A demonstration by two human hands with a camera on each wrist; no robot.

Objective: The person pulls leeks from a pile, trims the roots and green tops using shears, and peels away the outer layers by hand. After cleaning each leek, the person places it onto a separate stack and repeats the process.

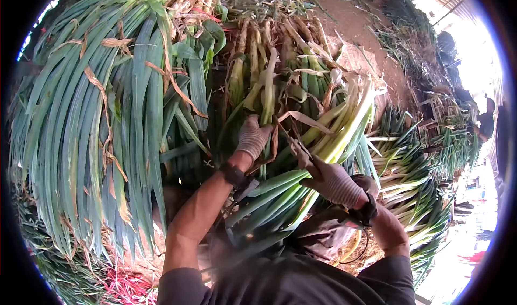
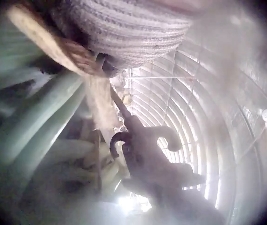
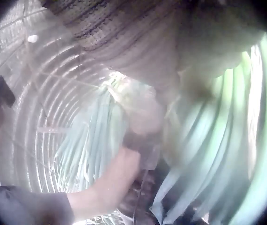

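Observation:
In the head view, my gloved left hand [image 1: 254, 136] grips the lower part of a thick pale green leek stalk [image 1: 269, 92]. To its right, my gloved right hand [image 1: 335, 184] curls round a narrow tool [image 1: 302, 153] that points up and left toward the left hand, beside dry brown leaves. Leeks [image 1: 336, 143] with pale stems and green leaves lie around and under the right hand. The left wrist view shows the striped glove [image 2: 124, 30] close up and a dark hooked shape [image 2: 147, 152] below it. Glove fabric [image 3: 124, 37] covers the top of the right wrist view.
A large heap of long green leaves [image 1: 102, 122] fills the left side. More leeks [image 1: 269, 41] lie ahead with roots away from me. Further bundles [image 1: 414, 181] lie at the right. Pink-red strings [image 1: 126, 284] are at the lower left, and bare soil [image 1: 350, 22] shows beyond.

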